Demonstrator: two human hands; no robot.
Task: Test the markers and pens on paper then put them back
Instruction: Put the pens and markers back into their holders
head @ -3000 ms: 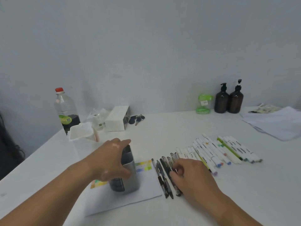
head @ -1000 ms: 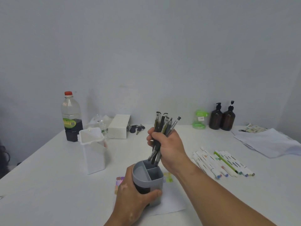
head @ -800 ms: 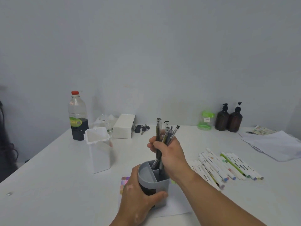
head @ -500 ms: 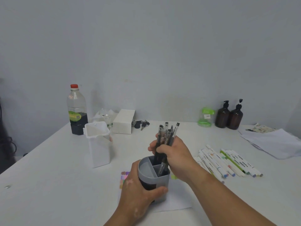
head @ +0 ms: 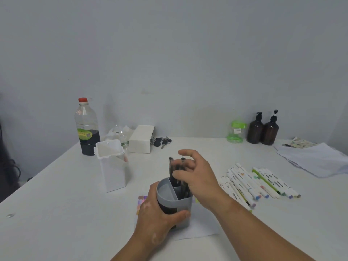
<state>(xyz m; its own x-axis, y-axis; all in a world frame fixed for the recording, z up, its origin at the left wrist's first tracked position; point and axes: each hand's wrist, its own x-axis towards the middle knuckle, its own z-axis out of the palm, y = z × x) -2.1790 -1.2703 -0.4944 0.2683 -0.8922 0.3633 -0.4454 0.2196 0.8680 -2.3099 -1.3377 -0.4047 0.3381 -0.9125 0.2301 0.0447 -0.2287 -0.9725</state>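
White table (head: 56,213) against a plain grey wall; work zone is at the near centre. The grey pen holder (head: 175,204) stands upright on the test paper (head: 203,225), whose colour swatches show at its left edge. My left hand (head: 160,217) is wrapped round the holder's lower body, thumb across the front, judged to be bracing it against tipping while it is loaded. The dark pens (head: 176,167) stand bunched in the holder on the far side of its divider; the near-left compartment shows bare. My right hand (head: 199,178) is at the bunch: forefinger lifted clear, thumb across the front of the barrels, other fingers curled behind. Whether these clamp the pens or only steady them I cannot tell. The markers (head: 258,183) lie in a row to the right, well apart from the holder, not yet returned. The white container (head: 113,166) to the left, judged their likely home, stands open.
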